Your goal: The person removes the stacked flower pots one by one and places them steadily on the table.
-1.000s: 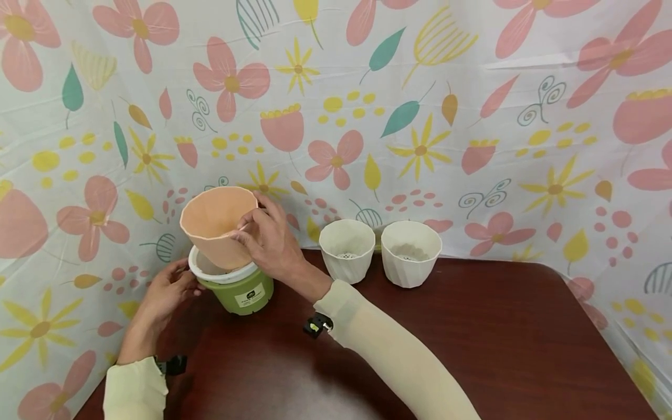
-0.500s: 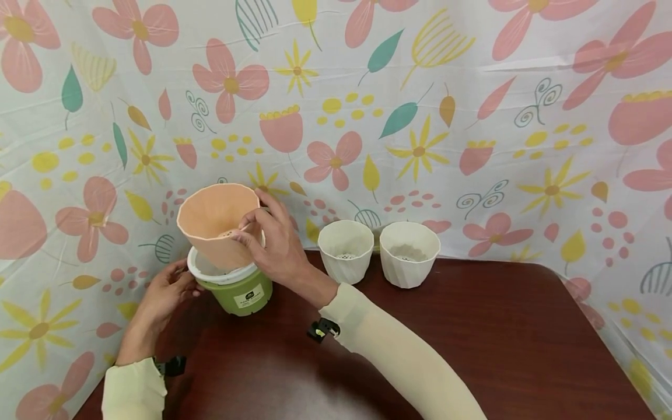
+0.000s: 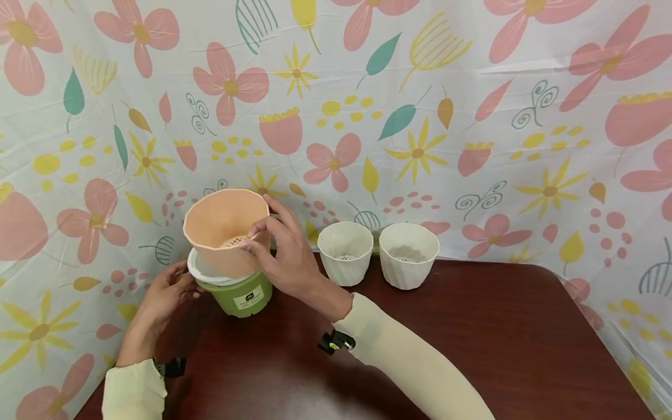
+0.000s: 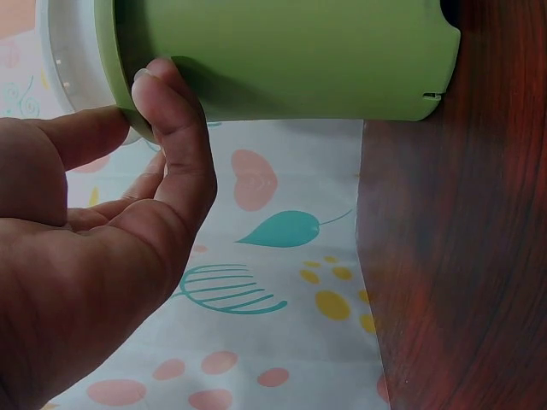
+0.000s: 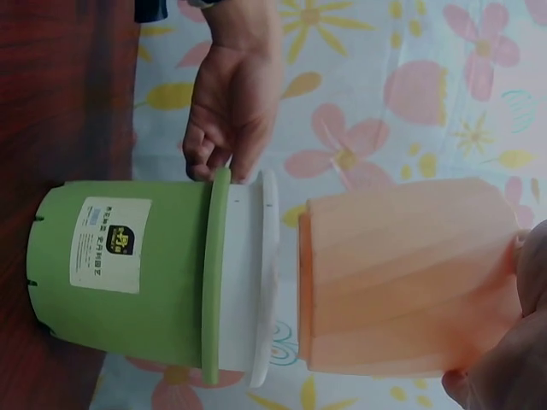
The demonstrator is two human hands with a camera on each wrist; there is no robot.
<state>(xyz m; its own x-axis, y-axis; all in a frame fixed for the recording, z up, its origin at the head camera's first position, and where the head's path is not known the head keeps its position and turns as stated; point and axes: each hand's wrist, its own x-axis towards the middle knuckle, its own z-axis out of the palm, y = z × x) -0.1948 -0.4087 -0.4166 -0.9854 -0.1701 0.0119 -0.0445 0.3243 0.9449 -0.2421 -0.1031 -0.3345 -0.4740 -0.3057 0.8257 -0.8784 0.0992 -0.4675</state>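
Note:
My right hand (image 3: 294,256) pinches the rim of a peach-orange flowerpot (image 3: 220,216), with the thumb and fingers on its right side. The peach pot tilts slightly and hangs above a white pot (image 3: 199,265) nested inside a green flowerpot (image 3: 236,296). In the right wrist view, a gap separates the peach pot's base (image 5: 305,286) from the white rim (image 5: 267,282). The green pot stands upright on the table and bears a white label (image 5: 109,245). My left hand (image 3: 167,293) grips the green pot's rim on the left, thumb and curled fingers around its edge (image 4: 109,51).
Two white fluted flowerpots (image 3: 346,265) (image 3: 409,268) with holes in their bases stand side by side at the back of the dark red-brown table (image 3: 472,338). A flower-printed cloth (image 3: 336,116) hangs behind and along the left side.
My right hand has moved the peach flowerpot slightly to the right and a little lower, so more of its perforated base shows. The left hand and the green flowerpot have stayed in place.

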